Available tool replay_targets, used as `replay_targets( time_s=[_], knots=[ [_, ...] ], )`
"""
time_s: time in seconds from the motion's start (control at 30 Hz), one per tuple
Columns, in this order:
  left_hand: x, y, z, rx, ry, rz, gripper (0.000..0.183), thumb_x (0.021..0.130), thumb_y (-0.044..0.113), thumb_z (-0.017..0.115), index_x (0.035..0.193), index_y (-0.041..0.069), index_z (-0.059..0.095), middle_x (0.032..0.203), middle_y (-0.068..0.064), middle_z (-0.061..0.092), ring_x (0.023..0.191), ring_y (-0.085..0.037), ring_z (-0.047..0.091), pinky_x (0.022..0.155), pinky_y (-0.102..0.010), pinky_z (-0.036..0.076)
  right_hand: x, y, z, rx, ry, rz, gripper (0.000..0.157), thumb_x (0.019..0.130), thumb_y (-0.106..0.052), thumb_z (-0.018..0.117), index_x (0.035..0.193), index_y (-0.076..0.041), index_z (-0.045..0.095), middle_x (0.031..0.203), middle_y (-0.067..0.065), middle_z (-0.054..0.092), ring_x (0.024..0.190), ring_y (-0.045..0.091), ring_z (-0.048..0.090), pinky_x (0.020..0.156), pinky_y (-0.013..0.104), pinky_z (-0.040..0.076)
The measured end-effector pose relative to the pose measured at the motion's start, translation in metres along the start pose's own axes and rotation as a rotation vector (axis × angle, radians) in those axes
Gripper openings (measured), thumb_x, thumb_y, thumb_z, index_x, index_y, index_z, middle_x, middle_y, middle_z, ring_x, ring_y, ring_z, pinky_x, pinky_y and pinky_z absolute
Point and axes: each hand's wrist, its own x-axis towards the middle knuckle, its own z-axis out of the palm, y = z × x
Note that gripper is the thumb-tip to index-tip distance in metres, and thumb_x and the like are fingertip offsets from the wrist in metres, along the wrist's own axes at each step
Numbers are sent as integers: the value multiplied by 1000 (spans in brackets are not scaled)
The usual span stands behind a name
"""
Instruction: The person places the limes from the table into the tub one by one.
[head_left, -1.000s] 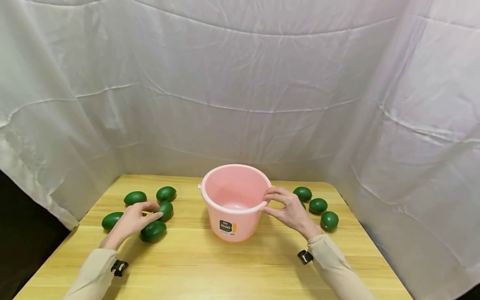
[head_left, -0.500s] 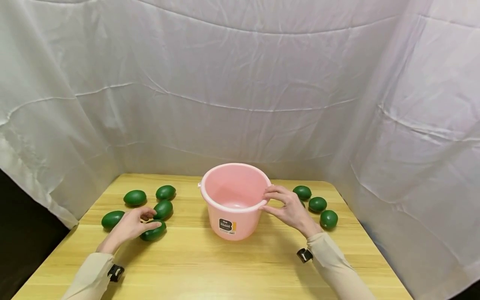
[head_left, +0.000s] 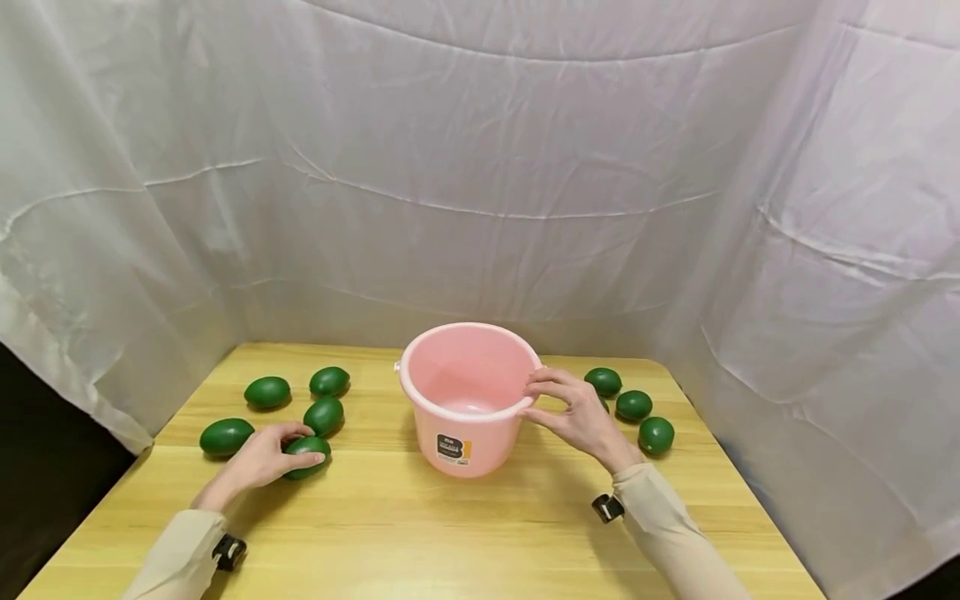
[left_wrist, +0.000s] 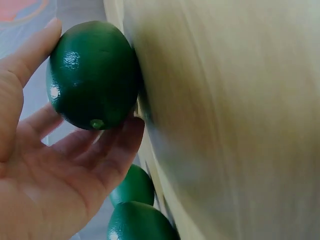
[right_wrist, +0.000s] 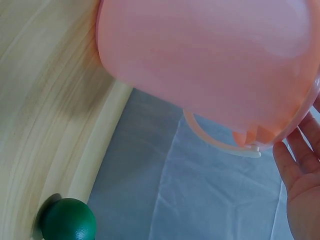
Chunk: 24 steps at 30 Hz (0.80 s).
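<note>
My left hand (head_left: 262, 458) has its thumb and fingers around the near side of a glossy dark green oval fruit (left_wrist: 95, 75), which sits low at the table surface. In the left wrist view the thumb is on one side of it and the curled fingers on the other. With my right hand (head_left: 581, 415) I grip the right rim of a pink plastic bucket (head_left: 468, 442), thumb outside and fingertips over the edge. The bucket stands upright in the middle, a label on its front, and its visible inside holds nothing. Its pale handle (right_wrist: 215, 140) hangs at the back in the right wrist view.
Several more green fruits (head_left: 267, 392) lie left of the bucket, one (head_left: 324, 415) close behind the held one. Another group (head_left: 634, 405) lies to the right, beyond my right hand. The wooden table (head_left: 420, 542) is enclosed by pale cloth curtains (head_left: 480, 167).
My left hand has moved off the middle fruit, toward me and down, and now holds the nearest one. The right hand keeps its grip on the bucket rim.
</note>
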Motion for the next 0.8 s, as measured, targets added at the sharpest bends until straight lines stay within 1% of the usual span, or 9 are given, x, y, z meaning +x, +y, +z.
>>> replay_targets(
  time_s=[0.07, 0.13, 0.27, 0.4, 0.53, 0.67, 0.77, 0.8],
  knots=[
    [-2, -1, 2, -18, -11, -11, 51, 81, 46, 77, 113, 8, 67, 102, -4, 68, 87, -14, 59, 74, -31, 49, 0, 0, 0, 3, 2, -4, 28, 73, -15, 86, 97, -7, 75, 113, 6, 69, 109, 23, 64, 99, 26, 50],
    [-3, -1, 3, -27, -29, -7, 53, 80, 46, 78, 114, 7, 65, 104, -5, 67, 87, -14, 59, 74, -31, 48, -1, 0, 1, 6, 6, -9, 27, 73, -15, 86, 98, -9, 75, 112, 6, 69, 108, 23, 64, 99, 25, 50],
    [-3, -4, 3, -44, -46, -11, 58, 79, 44, 80, 120, 7, 63, 111, -10, 66, 92, -18, 60, 78, -34, 49, 0, 1, 1, 7, 15, -20, 28, 74, -14, 86, 99, -11, 75, 112, 6, 69, 107, 24, 65, 99, 25, 50],
    [-1, -4, 2, -59, -43, -31, 58, 79, 45, 79, 122, 8, 62, 115, -10, 65, 95, -18, 60, 80, -35, 48, 2, 1, 1, -1, 28, -11, 30, 73, -12, 86, 101, -11, 75, 112, 7, 69, 107, 24, 66, 99, 28, 51],
    [-1, -2, 3, -70, -50, -52, 58, 81, 46, 78, 121, 7, 64, 114, -12, 66, 93, -18, 60, 77, -33, 49, 1, 0, 1, 1, 37, 1, 32, 72, -10, 87, 102, -10, 75, 112, 8, 69, 107, 26, 66, 98, 33, 52],
    [-2, 1, 1, -98, -49, -131, 64, 80, 49, 78, 125, 8, 62, 117, -14, 65, 96, -21, 60, 75, -32, 48, -1, -1, 2, 9, 32, 14, 32, 72, -11, 87, 102, -10, 75, 113, 9, 70, 107, 27, 66, 97, 36, 53],
    [-3, 5, -3, -154, -41, -199, 60, 80, 47, 79, 126, 12, 61, 118, -14, 64, 97, -23, 60, 75, -31, 47, -1, -2, 2, 9, 28, 34, 32, 72, -13, 87, 102, -11, 75, 114, 8, 70, 109, 25, 65, 98, 36, 52],
    [-3, 6, -4, -172, -39, -209, 59, 80, 45, 79, 125, 13, 61, 117, -13, 63, 97, -23, 60, 75, -31, 47, -1, -2, 2, 10, 28, 40, 33, 72, -13, 87, 102, -10, 75, 114, 7, 70, 109, 25, 65, 98, 35, 52]
  ],
)
